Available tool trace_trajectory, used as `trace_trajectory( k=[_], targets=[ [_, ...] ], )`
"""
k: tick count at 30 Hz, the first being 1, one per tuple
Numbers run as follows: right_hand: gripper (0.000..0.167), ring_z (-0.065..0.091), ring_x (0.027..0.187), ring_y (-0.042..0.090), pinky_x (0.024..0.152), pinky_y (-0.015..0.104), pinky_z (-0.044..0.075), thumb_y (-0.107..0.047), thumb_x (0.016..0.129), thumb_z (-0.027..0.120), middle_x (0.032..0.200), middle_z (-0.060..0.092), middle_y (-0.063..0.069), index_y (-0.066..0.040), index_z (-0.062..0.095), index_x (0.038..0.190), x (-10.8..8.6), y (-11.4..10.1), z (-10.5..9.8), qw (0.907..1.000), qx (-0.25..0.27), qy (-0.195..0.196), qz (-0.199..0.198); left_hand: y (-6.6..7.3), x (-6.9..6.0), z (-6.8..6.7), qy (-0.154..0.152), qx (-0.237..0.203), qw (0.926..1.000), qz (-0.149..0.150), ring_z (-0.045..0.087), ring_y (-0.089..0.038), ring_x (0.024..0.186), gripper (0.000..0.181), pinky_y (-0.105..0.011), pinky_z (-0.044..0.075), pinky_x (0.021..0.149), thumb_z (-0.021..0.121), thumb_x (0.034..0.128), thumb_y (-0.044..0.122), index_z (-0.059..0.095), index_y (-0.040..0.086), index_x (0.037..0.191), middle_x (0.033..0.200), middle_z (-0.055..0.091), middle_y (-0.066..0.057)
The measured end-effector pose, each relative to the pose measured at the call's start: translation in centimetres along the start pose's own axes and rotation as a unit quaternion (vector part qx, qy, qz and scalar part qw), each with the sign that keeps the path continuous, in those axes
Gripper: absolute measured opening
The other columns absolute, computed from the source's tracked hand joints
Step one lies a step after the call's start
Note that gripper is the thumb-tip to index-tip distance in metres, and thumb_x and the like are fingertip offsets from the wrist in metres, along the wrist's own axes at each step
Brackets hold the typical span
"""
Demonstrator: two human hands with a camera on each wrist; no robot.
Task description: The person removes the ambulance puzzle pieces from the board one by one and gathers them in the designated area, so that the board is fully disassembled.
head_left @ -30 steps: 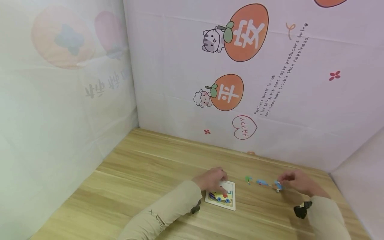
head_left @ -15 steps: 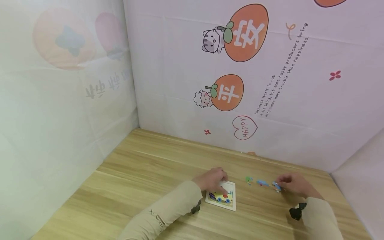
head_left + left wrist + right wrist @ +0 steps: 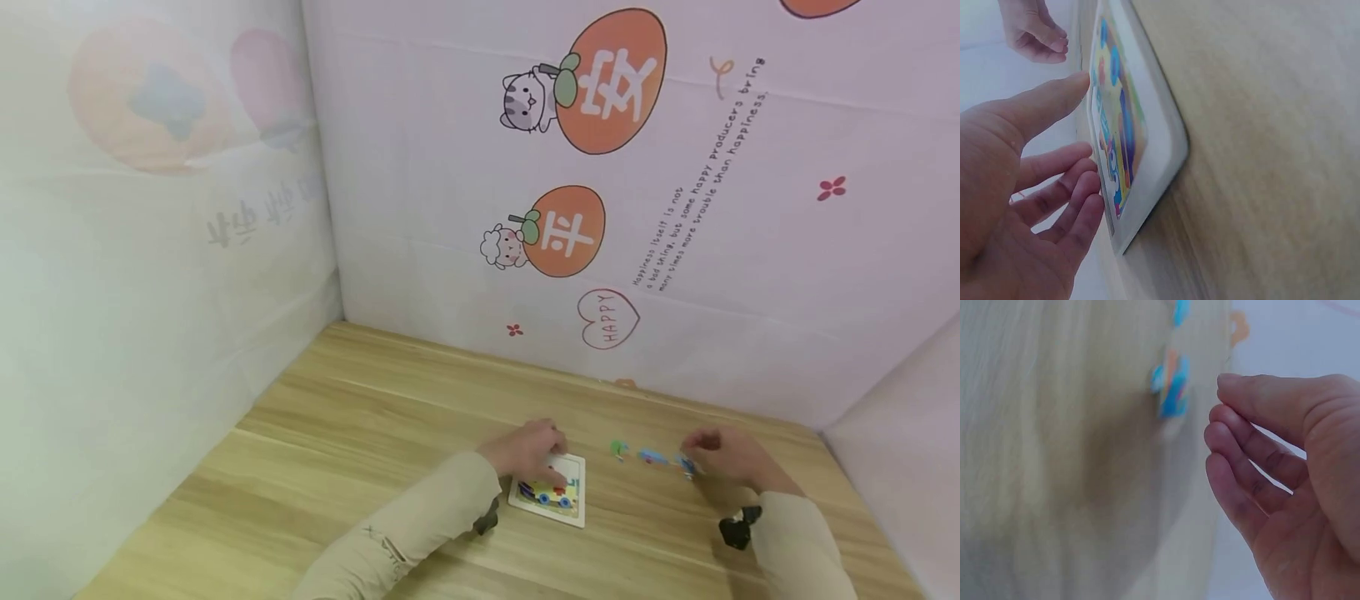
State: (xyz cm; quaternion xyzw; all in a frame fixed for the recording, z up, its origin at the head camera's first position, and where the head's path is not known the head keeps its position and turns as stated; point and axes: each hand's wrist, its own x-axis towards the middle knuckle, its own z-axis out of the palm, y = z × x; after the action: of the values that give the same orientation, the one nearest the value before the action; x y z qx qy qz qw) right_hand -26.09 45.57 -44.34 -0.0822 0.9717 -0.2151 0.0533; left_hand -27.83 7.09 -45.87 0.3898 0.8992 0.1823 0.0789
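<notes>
A small jigsaw board (image 3: 574,511) with a white frame and a colourful vehicle picture lies flat on the table. My left hand (image 3: 525,454) rests at its upper left, the thumb (image 3: 1060,103) and fingertips touching it in the left wrist view. To the right lie loose puzzle pieces in a row: a green one (image 3: 617,448), a light blue one (image 3: 652,457) and a blue one with orange (image 3: 1174,387). Just beside that last piece is my right hand (image 3: 731,458). In the right wrist view its thumb and fingers are bent loosely, with nothing visible between them.
The wood-grain table (image 3: 390,400) meets a printed white cloth wall (image 3: 420,167) at the back. Another cloth wall (image 3: 150,333) stands on the left, and a third (image 3: 907,450) on the right. A dark wrist strap (image 3: 738,529) shows by the right sleeve.
The rightmost blue piece has turned and shifted slightly left, and my right hand has moved a little left with it, its fingers now apart from the piece. My left hand stays on the jigsaw board.
</notes>
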Motion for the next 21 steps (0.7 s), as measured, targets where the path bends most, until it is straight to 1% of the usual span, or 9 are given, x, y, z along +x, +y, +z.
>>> trace_trajectory(
  k=[2, 5, 7, 10, 13, 17, 19, 21],
  targets=[
    [0.029, 0.071, 0.109, 0.038, 0.093, 0.058, 0.059, -0.028, 0.104, 0.068, 0.115, 0.076, 0.015, -0.004, 0.075, 0.117, 0.2, -1.3, -0.2, 0.9998, -0.017, 0.004, -0.012, -0.1, -0.2, -0.3, -0.001, -0.008, 1.0000, 0.005, 0.057, -0.006, 0.103, 0.048, -0.017, 0.050, 0.095, 0.084, 0.0912, 0.038, 0.071, 0.010, 0.128, 0.117, 0.065, 0.002],
    [0.030, 0.072, 0.102, 0.029, 0.087, 0.049, 0.061, -0.029, 0.101, 0.071, 0.111, 0.078, 0.010, -0.004, 0.075, 0.117, 0.3, -3.9, -0.4, 0.9980, -0.040, 0.005, -0.048, -0.4, -0.4, -0.8, 0.001, -0.030, 0.9994, 0.016, 0.059, -0.006, 0.103, 0.045, -0.018, 0.051, 0.095, 0.084, 0.0915, 0.033, 0.072, 0.009, 0.127, 0.117, 0.068, 0.001],
    [0.030, 0.071, 0.099, 0.024, 0.085, 0.045, 0.060, -0.028, 0.099, 0.074, 0.110, 0.078, 0.008, -0.004, 0.075, 0.118, 0.5, -5.9, -0.4, 0.9965, -0.046, 0.002, -0.070, -0.7, -0.6, -0.9, 0.002, -0.033, 0.9991, 0.026, 0.060, -0.006, 0.103, 0.042, -0.017, 0.051, 0.095, 0.083, 0.0923, 0.031, 0.072, 0.008, 0.126, 0.116, 0.069, 0.001],
    [0.033, 0.070, 0.100, 0.023, 0.087, 0.046, 0.060, -0.024, 0.095, 0.078, 0.112, 0.077, 0.009, -0.002, 0.074, 0.120, 0.7, -9.0, 0.1, 0.9938, -0.051, -0.007, -0.099, -1.2, -1.1, -1.3, -0.002, -0.032, 0.9989, 0.033, 0.061, -0.006, 0.103, 0.040, -0.018, 0.052, 0.094, 0.082, 0.0927, 0.029, 0.073, 0.009, 0.125, 0.116, 0.070, 0.001],
    [0.032, 0.070, 0.100, 0.023, 0.087, 0.046, 0.061, -0.018, 0.092, 0.080, 0.112, 0.077, 0.010, -0.002, 0.074, 0.119, 1.0, -11.9, 0.9, 0.9894, -0.059, -0.018, -0.131, -1.6, -1.7, -1.6, -0.014, -0.031, 0.9989, 0.031, 0.062, -0.006, 0.107, 0.041, -0.019, 0.053, 0.097, 0.082, 0.0929, 0.029, 0.071, 0.009, 0.128, 0.120, 0.070, 0.002],
    [0.029, 0.070, 0.096, 0.019, 0.084, 0.039, 0.062, -0.013, 0.090, 0.081, 0.109, 0.077, 0.009, -0.001, 0.075, 0.117, 1.4, -15.2, 2.3, 0.9803, -0.063, -0.033, -0.184, -2.0, -2.8, -1.9, -0.025, -0.024, 0.9992, 0.020, 0.063, -0.007, 0.113, 0.045, -0.021, 0.053, 0.102, 0.082, 0.0929, 0.032, 0.069, 0.012, 0.131, 0.125, 0.069, 0.003],
    [0.031, 0.070, 0.096, 0.018, 0.084, 0.036, 0.062, -0.015, 0.090, 0.083, 0.109, 0.077, 0.009, -0.002, 0.075, 0.117, 1.5, -16.5, 3.0, 0.9774, -0.062, -0.043, -0.198, -2.2, -3.3, -1.9, -0.028, -0.022, 0.9993, 0.013, 0.064, -0.007, 0.114, 0.049, -0.022, 0.054, 0.102, 0.083, 0.0915, 0.035, 0.068, 0.013, 0.132, 0.125, 0.068, 0.004],
    [0.033, 0.070, 0.097, 0.018, 0.084, 0.035, 0.062, -0.018, 0.090, 0.084, 0.110, 0.076, 0.008, -0.002, 0.075, 0.117, 1.5, -17.5, 3.6, 0.9760, -0.057, -0.051, -0.204, -2.4, -3.7, -2.0, -0.029, -0.025, 0.9992, 0.007, 0.064, -0.008, 0.114, 0.052, -0.023, 0.054, 0.102, 0.085, 0.0896, 0.037, 0.068, 0.014, 0.133, 0.125, 0.068, 0.004]
  ],
)
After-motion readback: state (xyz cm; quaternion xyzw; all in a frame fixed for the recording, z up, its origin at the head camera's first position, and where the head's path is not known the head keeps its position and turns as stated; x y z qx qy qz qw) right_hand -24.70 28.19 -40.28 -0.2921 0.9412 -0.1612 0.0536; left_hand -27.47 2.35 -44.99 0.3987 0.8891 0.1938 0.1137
